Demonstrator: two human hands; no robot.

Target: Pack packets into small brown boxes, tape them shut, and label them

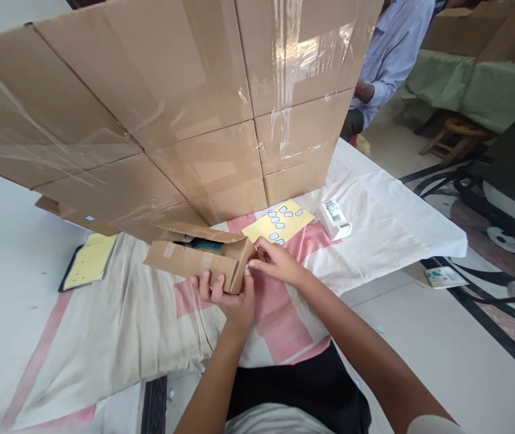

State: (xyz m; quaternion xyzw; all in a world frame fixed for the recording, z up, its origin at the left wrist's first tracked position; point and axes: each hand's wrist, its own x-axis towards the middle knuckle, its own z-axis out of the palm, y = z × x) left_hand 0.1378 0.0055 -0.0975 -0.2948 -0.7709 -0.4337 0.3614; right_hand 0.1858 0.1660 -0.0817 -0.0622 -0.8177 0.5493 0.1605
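Note:
A small cardboard box (189,258) lies tilted in front of me, its long top flap partly raised. Through the gap something dark and blue-green shows inside. My left hand (230,298) grips the box from below, near its right end, with fingers on the front side and thumb at the end face. My right hand (275,260) is at that same end, fingers curled and pinched together against the box edge. A tiny pale bluish bit shows by its thumb, too small to name. Just behind lies a yellow sheet (257,229) bearing several small white blue-edged stickers.
Taped cardboard boxes (203,157) form a tall wall behind the work. To the right sits a small white device (334,220) on the cloth-covered table (388,223). A yellow pad (89,259) lies at left. Another person (382,66) sits beyond, near a wooden stool (459,135).

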